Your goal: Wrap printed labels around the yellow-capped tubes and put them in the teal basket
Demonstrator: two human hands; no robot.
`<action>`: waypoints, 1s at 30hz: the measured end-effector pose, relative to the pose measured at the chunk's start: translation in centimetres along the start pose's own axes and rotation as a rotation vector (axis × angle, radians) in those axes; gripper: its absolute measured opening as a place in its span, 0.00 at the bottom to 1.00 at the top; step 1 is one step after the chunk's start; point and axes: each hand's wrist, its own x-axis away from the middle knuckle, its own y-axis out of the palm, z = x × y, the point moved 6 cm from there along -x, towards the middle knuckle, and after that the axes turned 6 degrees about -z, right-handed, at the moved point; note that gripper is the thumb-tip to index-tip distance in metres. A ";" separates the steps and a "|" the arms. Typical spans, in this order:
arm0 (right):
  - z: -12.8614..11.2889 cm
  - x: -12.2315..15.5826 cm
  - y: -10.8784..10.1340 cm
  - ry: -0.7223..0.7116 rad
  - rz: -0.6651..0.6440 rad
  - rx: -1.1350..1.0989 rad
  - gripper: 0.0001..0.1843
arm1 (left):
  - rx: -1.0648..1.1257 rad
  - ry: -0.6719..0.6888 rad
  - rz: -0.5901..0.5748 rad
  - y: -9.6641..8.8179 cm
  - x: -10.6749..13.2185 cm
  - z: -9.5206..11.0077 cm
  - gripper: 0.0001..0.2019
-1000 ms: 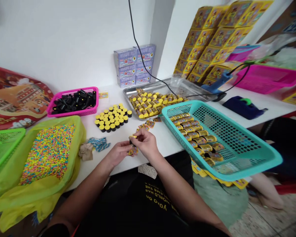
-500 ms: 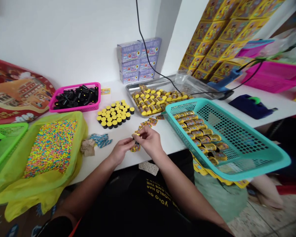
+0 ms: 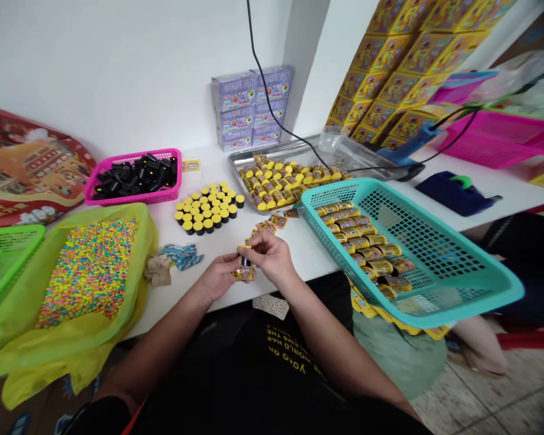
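Near the table's front edge, a small black canister with a yellow lid (image 3: 245,261) is between my two hands. My right hand (image 3: 275,258) pinches it from the lid side, its fingers closed. On the other side, the closed fingertips of my left hand (image 3: 220,277) grip its lower side. A yellow printed label (image 3: 243,274) shows just below the canister, touching or very near it. More loose printed labels (image 3: 266,226) lie on the table beyond my right hand. Further back stands a cluster of black canisters with yellow lids (image 3: 208,208).
A teal basket (image 3: 471,257) with rows of labelled canisters stands at right. Behind is a metal tray (image 3: 236,158) of labelled canisters. At left are a pink basket (image 3: 133,198) of black canisters and a yellow-lined bin of colourful candies (image 3: 93,260). A black cable (image 3: 265,78) hangs over the tray.
The canister between my hands has become more visible, with the label below it. My hands have shifted slightly, and the whole view has moved a little.
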 end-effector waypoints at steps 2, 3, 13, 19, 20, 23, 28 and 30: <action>0.1 0.0 0.2 0.052 -0.068 -0.105 0.21 | 0.077 -0.039 -0.048 0.4 0.1 -0.3 0.19; 0.1 0.0 0.2 0.070 -0.087 -0.136 0.21 | 0.101 -0.047 -0.059 0.7 0.2 -0.4 0.20; 0.2 0.3 -0.9 -0.053 0.145 0.109 0.17 | -0.210 0.086 0.111 0.4 0.3 0.8 0.14; 0.3 0.4 -0.2 -0.016 0.108 0.107 0.15 | -0.021 0.003 0.117 0.1 0.3 0.3 0.15; 0.4 0.3 -0.1 0.007 0.080 0.060 0.16 | 0.053 -0.040 0.109 0.1 0.3 -0.2 0.15; 1.0 0.1 0.1 0.094 -0.014 -0.068 0.18 | 0.236 -0.150 0.107 0.1 0.4 -1.4 0.12; 1.3 0.1 -0.5 0.060 0.061 -0.057 0.18 | 0.221 -0.125 0.145 0.5 0.3 -1.8 0.13; 1.4 0.1 -0.8 0.019 0.134 0.030 0.16 | 0.091 -0.039 0.193 0.3 0.2 -1.2 0.15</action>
